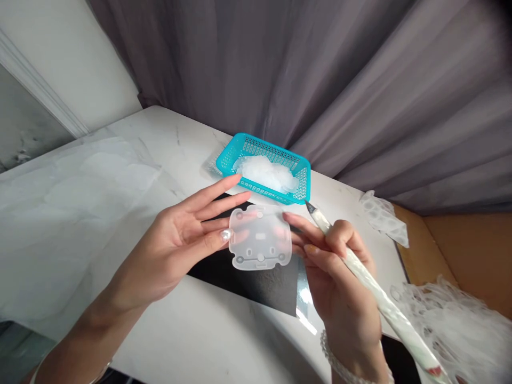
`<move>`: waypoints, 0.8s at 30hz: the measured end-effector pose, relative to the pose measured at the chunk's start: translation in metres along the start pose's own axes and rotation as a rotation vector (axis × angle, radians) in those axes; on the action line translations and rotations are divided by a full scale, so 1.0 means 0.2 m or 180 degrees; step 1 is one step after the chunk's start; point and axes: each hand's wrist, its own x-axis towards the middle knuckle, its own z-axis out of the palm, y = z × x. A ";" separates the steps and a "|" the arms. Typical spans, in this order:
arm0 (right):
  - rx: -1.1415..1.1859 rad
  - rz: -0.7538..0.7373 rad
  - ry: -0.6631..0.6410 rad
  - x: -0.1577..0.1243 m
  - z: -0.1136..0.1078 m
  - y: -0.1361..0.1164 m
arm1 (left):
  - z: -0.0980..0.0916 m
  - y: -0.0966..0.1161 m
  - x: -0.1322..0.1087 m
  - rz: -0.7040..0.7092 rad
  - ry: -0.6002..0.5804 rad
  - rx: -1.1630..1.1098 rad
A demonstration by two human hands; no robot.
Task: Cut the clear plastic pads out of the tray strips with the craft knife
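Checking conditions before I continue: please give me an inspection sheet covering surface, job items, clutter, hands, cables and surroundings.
Surface: white marbled table, dark mat beneath the hands
Job items: translucent plate between the hands; dark-tipped tool; blue basket holding white pieces
Clutter: clear sheeting left; translucent scraps right
Hands: left hand at plate's edge, grip unclear; right hand holds tool, fingers reach behind plate
Cables: nothing seen
Surroundings: gray curtain behind table

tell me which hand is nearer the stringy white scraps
Right. The right hand, gripping the pen-like tool, is left of the stringy white scraps; the left hand is farther left, at the left edge of the cloudy plastic piece.
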 end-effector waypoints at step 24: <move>-0.0132 0.0264 0.0206 0.00 0.01 0.03 | 0.02 -0.04 -0.01 0.0073 0.0231 0.0383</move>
